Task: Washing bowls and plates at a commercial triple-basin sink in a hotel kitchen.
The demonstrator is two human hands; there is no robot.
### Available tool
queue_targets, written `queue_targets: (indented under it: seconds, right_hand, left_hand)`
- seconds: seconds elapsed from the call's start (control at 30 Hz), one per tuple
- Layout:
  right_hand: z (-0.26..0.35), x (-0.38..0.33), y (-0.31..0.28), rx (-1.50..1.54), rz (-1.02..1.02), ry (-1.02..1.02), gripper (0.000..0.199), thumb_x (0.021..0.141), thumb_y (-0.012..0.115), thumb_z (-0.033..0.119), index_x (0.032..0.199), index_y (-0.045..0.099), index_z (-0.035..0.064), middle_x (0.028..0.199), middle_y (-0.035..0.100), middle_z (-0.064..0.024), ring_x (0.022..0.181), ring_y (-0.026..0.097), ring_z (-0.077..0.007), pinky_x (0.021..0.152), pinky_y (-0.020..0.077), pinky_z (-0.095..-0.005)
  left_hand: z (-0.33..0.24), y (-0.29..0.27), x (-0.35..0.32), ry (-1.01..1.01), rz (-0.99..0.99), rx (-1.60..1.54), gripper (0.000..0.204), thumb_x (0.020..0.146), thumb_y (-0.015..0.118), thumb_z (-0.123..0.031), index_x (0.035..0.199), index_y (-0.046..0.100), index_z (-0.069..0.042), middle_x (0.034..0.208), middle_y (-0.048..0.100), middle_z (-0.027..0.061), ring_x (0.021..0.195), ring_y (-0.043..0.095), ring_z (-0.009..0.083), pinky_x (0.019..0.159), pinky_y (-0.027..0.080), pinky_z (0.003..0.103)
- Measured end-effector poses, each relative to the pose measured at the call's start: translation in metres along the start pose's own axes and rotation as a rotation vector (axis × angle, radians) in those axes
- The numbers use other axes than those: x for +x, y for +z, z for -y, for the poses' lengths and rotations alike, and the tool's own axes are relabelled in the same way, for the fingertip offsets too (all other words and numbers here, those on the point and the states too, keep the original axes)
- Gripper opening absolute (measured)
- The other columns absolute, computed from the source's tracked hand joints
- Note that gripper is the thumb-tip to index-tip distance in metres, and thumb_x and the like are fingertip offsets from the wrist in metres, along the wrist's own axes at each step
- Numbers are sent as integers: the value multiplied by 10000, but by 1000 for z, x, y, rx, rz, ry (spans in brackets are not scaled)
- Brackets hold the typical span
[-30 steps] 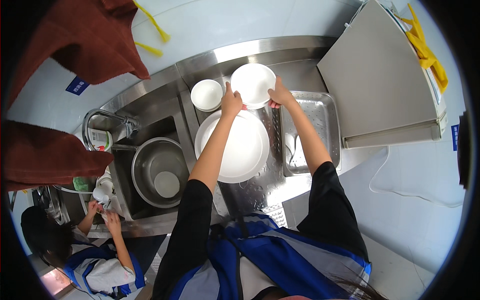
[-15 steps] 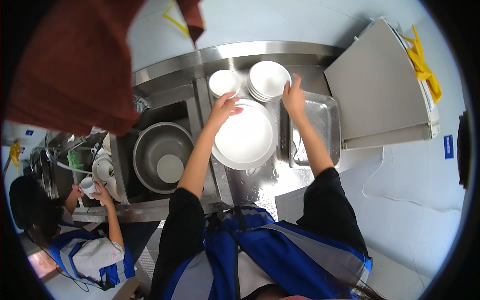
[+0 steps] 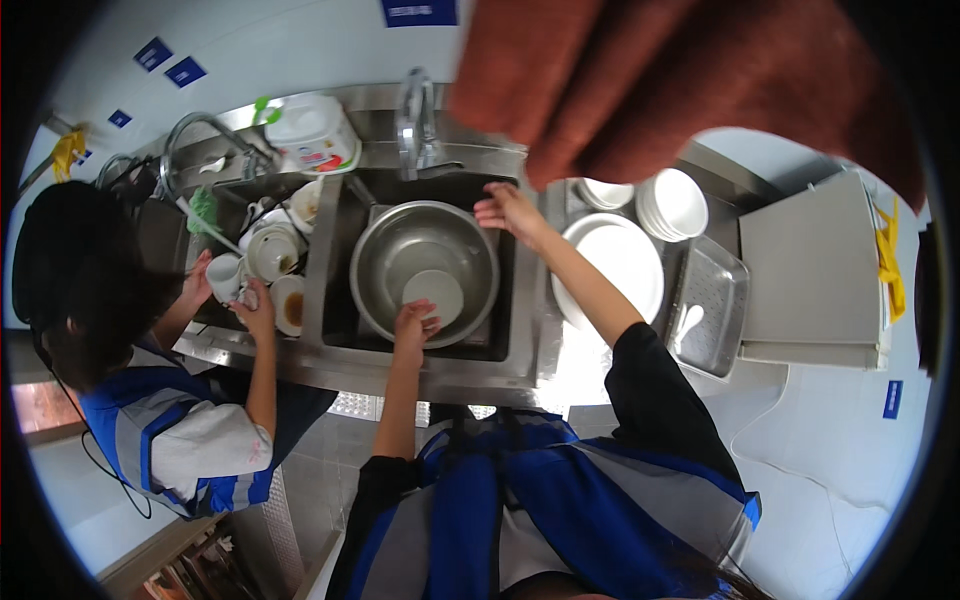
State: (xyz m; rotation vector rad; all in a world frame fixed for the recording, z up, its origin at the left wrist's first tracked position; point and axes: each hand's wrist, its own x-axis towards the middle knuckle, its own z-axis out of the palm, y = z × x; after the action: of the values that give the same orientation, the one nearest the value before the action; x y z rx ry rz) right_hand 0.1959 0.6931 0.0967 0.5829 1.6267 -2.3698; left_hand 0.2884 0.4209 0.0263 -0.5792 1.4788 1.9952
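A large grey metal basin stands in the middle sink, with a pale round dish low inside it. My left hand is over the basin's near side, beside the dish, fingers apart; whether they touch it I cannot tell. Near the basin's far right rim, my right hand holds nothing, its fingers stretched out. On the counter to the right lie white plates, with a stack of white bowls and smaller bowls behind them.
At the left, a co-worker's hands hold a white cup over a sink of dirty dishes. A faucet and a white tub stand behind. A brown cloth hangs in front. Rightward are a steel tray with a white spoon and a pale cabinet.
Both my hands have moved left from the plates and bowls to the basin. The view has shifted left, so more of the co-worker's sink and the faucet shows.
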Motion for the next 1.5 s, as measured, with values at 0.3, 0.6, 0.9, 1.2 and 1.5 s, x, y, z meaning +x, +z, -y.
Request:
queue_targets:
  seconds: [0.3,0.6,0.9,1.2,1.5]
  right_hand:
    - [1,91,58,-779,-367,-357,259,856,569,218,1028,551,25,890,614,-148,699,609,-227,618,500,-326]
    - [-19,80,54,-1015,-469,-656,154,803,623,156,885,644,28,653,610,-151,583,597,-255,576,457,-337]
    - [-26,64,57,-975,-421,-722,198,834,587,118,1019,627,62,641,553,-203,498,516,-270,514,423,-327]
    - [-165,35,18,-940,-669,-183,208,831,500,147,986,548,18,899,618,-208,850,596,-391,709,502,-413]
    - [-296,40,8,-1110,-237,252,468,737,570,161,1159,462,-8,1093,548,-260,1015,539,-399,915,428,-388]
  left_hand:
    - [-18,-75,-1,-51,45,-1,218,852,457,-97,1058,517,-56,973,607,90,742,611,167,624,509,281]
    - [-33,-109,14,-43,48,10,229,860,451,-106,1069,504,-25,976,596,106,775,606,184,672,512,292]
    - [-26,-106,34,-66,97,35,224,854,470,-100,1057,506,-13,990,584,135,851,602,228,757,517,323]
    - [-21,-98,34,-89,20,27,218,861,465,-93,1059,497,-7,982,581,131,827,602,210,743,517,311]
    - [-7,-115,11,-102,-92,51,202,860,467,-74,1041,500,10,946,575,114,822,591,187,754,515,296]
